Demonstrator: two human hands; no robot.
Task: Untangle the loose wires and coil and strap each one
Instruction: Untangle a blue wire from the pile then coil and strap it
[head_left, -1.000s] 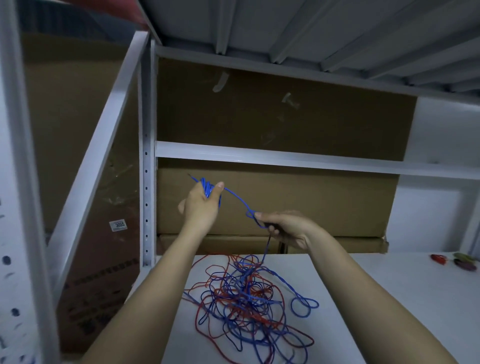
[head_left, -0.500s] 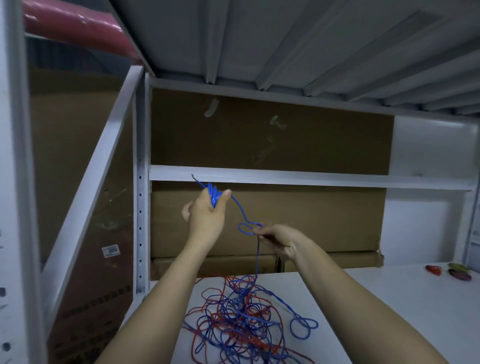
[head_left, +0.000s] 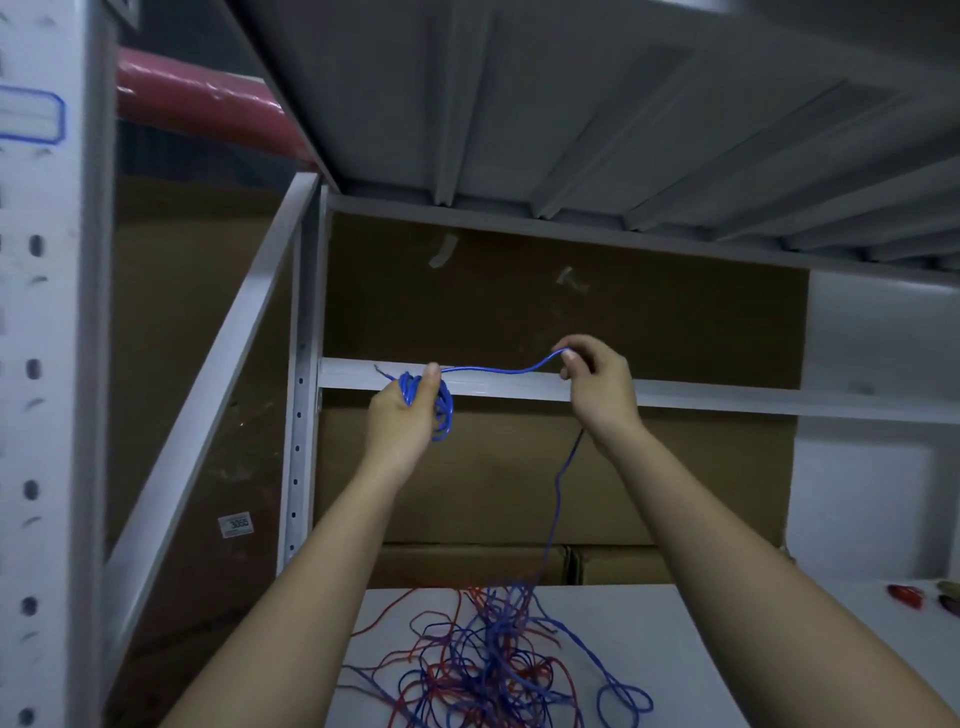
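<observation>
Blue plastic-sheathed wire (head_left: 498, 370) is what we have in both hands, thin, light and limp: it sags in a soft wave between our grips and hangs in a slack line down to the tangle of blue and red wires (head_left: 483, 670) on the white worktop (head_left: 691, 649). We judge it will not hold a shape by itself, so the small blue coil (head_left: 423, 405) needs a constant clamp, and the smooth sheath will likely slide through a loose pinch. Our left hand (head_left: 402, 415) is closed round that coil just below the white horizontal shelf rail (head_left: 727, 397), thumb pressing the wire on top. Our right hand (head_left: 597, 387) pinches the wire between thumb and forefinger in front of the same rail, the other fingers curled. The best hold for the next loop is close to the coil, not far down the hanging run, where a pull could drag the tangle. Against half a second ago, our right hand has risen from below the rail and swung out to the right, drawing the stretch between our hands nearly level, and the small loop that sat by its fingers has gone.
</observation>
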